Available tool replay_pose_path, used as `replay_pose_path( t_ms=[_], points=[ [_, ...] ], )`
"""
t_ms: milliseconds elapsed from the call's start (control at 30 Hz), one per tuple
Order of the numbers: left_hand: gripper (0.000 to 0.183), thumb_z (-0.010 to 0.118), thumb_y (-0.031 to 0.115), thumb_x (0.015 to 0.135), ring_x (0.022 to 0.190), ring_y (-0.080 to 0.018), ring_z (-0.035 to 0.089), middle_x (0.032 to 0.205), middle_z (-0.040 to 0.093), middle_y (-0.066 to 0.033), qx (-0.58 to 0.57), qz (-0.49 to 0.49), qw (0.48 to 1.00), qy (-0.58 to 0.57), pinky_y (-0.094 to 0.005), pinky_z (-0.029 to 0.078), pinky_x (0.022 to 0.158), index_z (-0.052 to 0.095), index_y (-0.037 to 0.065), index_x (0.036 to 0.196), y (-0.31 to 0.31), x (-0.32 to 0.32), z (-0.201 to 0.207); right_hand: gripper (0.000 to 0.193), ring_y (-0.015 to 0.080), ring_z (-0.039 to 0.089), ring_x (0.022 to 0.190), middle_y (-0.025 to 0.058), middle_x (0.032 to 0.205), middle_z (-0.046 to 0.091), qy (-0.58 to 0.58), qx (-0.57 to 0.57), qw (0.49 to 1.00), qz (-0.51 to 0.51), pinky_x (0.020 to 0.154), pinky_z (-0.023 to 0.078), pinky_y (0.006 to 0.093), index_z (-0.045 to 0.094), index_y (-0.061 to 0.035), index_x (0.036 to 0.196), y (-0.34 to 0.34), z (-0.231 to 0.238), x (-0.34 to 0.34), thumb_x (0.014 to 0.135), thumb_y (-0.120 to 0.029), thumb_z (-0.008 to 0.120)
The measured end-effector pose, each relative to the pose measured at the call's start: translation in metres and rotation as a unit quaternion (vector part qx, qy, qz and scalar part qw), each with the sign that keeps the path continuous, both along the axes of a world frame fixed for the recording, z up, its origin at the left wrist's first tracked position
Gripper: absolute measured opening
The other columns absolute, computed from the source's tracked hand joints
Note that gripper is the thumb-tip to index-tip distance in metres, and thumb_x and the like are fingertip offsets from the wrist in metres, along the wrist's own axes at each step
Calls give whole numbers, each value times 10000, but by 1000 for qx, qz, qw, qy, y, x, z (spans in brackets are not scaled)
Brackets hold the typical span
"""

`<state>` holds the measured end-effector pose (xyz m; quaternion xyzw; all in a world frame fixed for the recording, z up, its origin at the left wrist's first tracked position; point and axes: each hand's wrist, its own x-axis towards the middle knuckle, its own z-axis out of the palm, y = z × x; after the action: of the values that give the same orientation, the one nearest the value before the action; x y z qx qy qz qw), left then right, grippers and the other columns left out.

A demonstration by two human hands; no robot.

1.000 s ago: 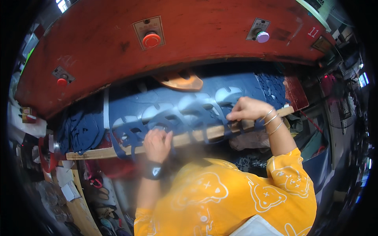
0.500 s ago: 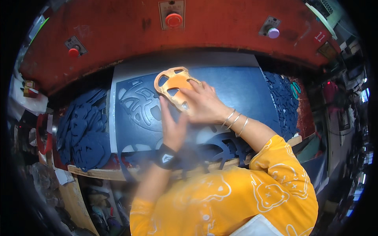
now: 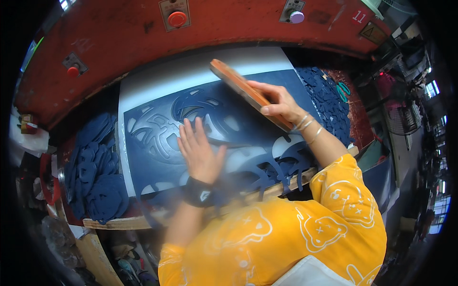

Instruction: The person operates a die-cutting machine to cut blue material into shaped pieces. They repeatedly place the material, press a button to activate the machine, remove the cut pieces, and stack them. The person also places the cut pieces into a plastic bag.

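My right hand [image 3: 282, 106] grips the edge of an orange cutting die [image 3: 241, 91], thumb on the near side. The die is tilted up on its edge, held above a dark blue sheet [image 3: 160, 176]. My left hand [image 3: 202, 155] is open, fingers spread, over the sheet's middle; whether the palm presses on it I cannot tell. Cut outlines [image 3: 191, 102] of curved shapes show in the sheet beyond and left of that hand. A dark band wraps my left wrist, and several bangles circle the right one.
A red machine beam [image 3: 129, 33] with push buttons [image 3: 177, 19] spans the far side. Dark blue cut pieces are heaped at left [image 3: 93, 167] and right [image 3: 322, 95]. Green-handled scissors [image 3: 343, 92] lie at far right. Cut-out strips [image 3: 267, 174] hang over the wooden near edge [image 3: 119, 223].
My right hand has lifted the die off the sheet and tipped it on edge, moving right. My left hand has let go of the die and spread open. The view has shifted.
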<state>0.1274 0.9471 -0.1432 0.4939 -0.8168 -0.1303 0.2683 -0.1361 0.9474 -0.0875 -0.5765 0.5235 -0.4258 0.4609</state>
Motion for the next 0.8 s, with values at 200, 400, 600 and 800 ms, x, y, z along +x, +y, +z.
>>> replay_pose_path(
  t_ms=[200,400,600,800],
  points=[
    [787,731,236,743,1401,-400,190,1463,280,-220,19,-24,999,-25,-587,133,1117,347,107,1417,1,-1,1,831,370,344,1338,202,1477,344,324,-61,943,-31,1116,264,450,515,-157,1367,28,-4,-39,591,-357,736],
    [665,711,234,754,1360,-394,277,1418,360,-215,17,-39,999,-32,-587,128,1114,441,89,1344,1,2,3,744,429,382,1231,238,1412,387,511,-124,850,39,1049,300,479,552,-173,1304,27,-15,-29,606,-344,745],
    [518,691,160,769,1333,-375,331,1374,422,-205,41,-71,993,85,-520,236,1095,531,67,1252,3,21,3,938,399,217,1397,216,1494,284,447,-109,887,-30,1127,197,500,373,-112,1431,57,-12,-55,649,-441,773],
    [171,567,18,899,773,-74,566,934,620,-34,176,-61,924,334,-211,464,686,593,-2,1067,55,79,-1,559,299,428,1289,127,1285,552,436,-55,880,-180,1076,312,425,588,-60,1183,124,-41,-76,731,-335,769]
  ],
)
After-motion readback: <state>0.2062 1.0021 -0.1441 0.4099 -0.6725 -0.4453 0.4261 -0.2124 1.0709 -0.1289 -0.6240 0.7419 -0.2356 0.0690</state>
